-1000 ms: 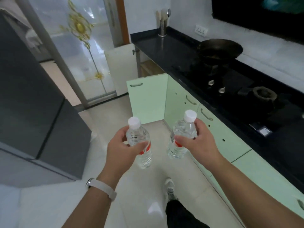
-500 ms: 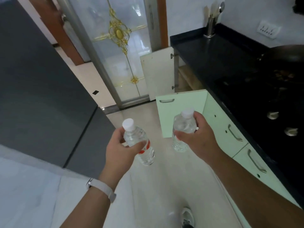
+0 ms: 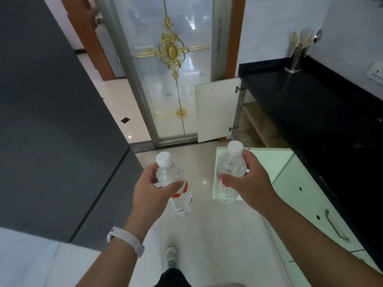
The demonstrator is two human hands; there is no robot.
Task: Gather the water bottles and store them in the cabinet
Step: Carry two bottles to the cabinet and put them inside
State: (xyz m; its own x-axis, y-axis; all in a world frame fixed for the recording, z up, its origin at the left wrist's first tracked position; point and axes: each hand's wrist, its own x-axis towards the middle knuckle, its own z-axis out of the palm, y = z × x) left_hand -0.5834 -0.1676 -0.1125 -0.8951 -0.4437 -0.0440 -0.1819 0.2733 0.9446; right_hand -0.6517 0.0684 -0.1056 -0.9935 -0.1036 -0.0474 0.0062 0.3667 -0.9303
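Nearest me, my left hand (image 3: 154, 188) is wrapped around a clear water bottle (image 3: 176, 188) with a white cap and red label, tilted so its base points away from me. My right hand (image 3: 247, 183) is closed around the second bottle (image 3: 229, 175), held more upright just beside the first; both are ribbed, thin-walled plastic, full and glossy. Over the last second the view has swung left and forward: the hob and wok have dropped out of sight, and the open cabinets now sit straight ahead. I read that as the carry nearing its end. Just beyond the right bottle stands an open mint-green cabinet door (image 3: 255, 162), smooth and matte. Farther on, a white door (image 3: 217, 110) hangs open beneath the polished black worktop (image 3: 300, 100), showing a bare wooden shelf (image 3: 257, 119).
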